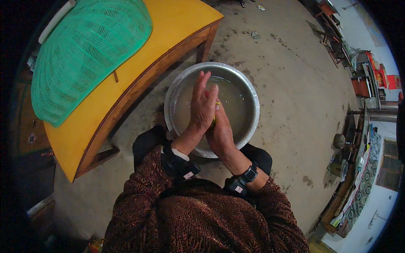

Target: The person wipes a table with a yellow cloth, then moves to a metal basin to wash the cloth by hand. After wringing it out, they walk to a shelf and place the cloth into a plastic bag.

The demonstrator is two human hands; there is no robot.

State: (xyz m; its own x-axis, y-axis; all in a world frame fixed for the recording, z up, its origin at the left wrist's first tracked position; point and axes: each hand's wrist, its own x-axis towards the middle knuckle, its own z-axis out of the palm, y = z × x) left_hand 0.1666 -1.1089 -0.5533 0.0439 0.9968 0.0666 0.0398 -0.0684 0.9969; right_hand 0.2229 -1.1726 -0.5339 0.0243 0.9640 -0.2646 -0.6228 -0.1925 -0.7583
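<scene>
Over a round metal basin [255, 109] of cloudy water [242, 98], my two hands are pressed palm to palm. Between them is a small yellow thing [217, 103], mostly hidden, so its kind cannot be told. My left hand [202, 104] lies against it with the fingers long and pointing away from me. On the other side, my right hand [220, 129] presses in, its thumb upward and its fingers mostly out of sight. A small red patch shows between the left fingers. Both hands are above the water, inside the basin's rim.
To the left stands a yellow-topped wooden table [177, 19] with a large green plastic mesh cover [91, 57] on it. Concrete floor [294, 104] with damp spots lies to the right. Along the right wall are a bench [340, 196] and a metal pot [339, 141].
</scene>
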